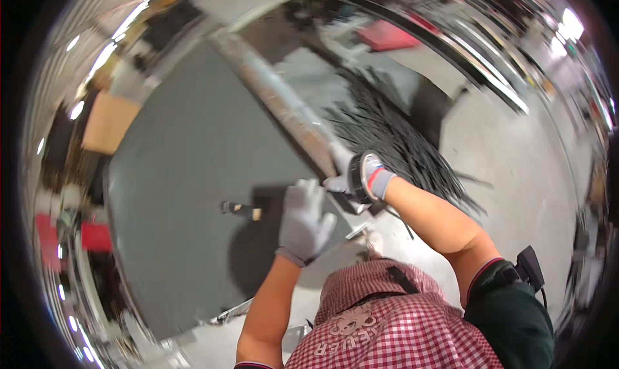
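My left hand (303, 222), in a grey glove, hovers over or rests on the dark grey tabletop (187, 143) near its right edge. Its fingers are stretched out and the thumb stands apart; nothing shows in it. Just right of it, my right hand (345, 175), also gloved, is at the table's metal edge rail (284, 104). A black ring like a roll of tape (362, 177) sits at that hand; blur hides whether the fingers grip it or pass through it. On the tabletop, left of my left hand, lies a small black tool with a tan end (242, 209).
Beyond the rail, a large bundle of long black strips (393, 137) hangs or lies on the right. Further back is a red thing (389, 35). A brown cardboard piece (109, 124) stands past the table's far left edge. Grey floor (516, 175) stretches away on the right.
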Demonstrator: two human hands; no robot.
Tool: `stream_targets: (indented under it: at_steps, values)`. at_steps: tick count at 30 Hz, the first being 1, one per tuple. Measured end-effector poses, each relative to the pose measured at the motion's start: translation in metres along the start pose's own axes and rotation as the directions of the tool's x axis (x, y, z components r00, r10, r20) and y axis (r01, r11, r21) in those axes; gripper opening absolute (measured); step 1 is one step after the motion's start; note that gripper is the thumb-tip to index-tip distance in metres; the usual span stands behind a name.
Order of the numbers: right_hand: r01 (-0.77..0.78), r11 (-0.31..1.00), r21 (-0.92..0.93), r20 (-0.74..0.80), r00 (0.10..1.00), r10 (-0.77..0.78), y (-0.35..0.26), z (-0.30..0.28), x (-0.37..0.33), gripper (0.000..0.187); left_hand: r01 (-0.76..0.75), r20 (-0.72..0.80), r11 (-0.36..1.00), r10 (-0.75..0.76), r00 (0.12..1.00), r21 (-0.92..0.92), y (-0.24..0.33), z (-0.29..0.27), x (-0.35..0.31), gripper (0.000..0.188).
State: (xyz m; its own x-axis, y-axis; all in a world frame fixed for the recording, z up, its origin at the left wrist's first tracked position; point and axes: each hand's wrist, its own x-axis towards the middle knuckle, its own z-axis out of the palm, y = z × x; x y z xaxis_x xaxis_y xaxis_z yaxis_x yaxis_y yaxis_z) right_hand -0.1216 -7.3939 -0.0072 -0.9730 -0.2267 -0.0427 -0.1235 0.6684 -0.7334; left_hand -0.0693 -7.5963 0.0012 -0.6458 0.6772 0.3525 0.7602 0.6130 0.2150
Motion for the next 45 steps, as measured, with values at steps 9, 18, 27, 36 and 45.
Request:
stream_targets:
  at_steps: [9, 18, 27, 36, 45]
  values:
    - [0.057, 0.873, 0.485, -0.069, 0.997, -0.027, 0.050, -0.007, -0.223, 0.060, 0.399, -0.165, 0.733, -0.565, 0.809, -0.551, 0.038, 0.003, 0.007, 0.022]
    - [-0.423, 0.696, 0.581, -0.161, 0.778, 0.607, 0.230, 0.033, -0.513, 0.046, -0.424, 0.193, 0.456, 0.825, 0.531, -0.783, 0.376, 0.154, 0.083, 0.057]
    - [-0.270, 0.479, 0.835, -0.192, 0.674, 0.714, 0.337, -0.171, -0.686, 0.048, -0.306, 0.221, 0.215, 0.975, 0.016, -0.927, 0.742, 0.275, 0.202, 0.092]
    - [-0.356, 0.223, 0.907, -0.084, 0.368, 0.926, 0.470, -0.295, -0.886, 0.049, -0.187, 0.078, -0.015, 0.876, -0.477, -0.982, 0.983, 0.374, 0.352, 0.089]
    - [-0.430, 0.266, 0.863, -0.190, 0.213, 0.958, 0.637, -0.553, -0.977, 0.050, -0.058, -0.266, -0.449, 0.622, -0.736, -0.892, 1.263, 0.443, 0.536, 0.092]
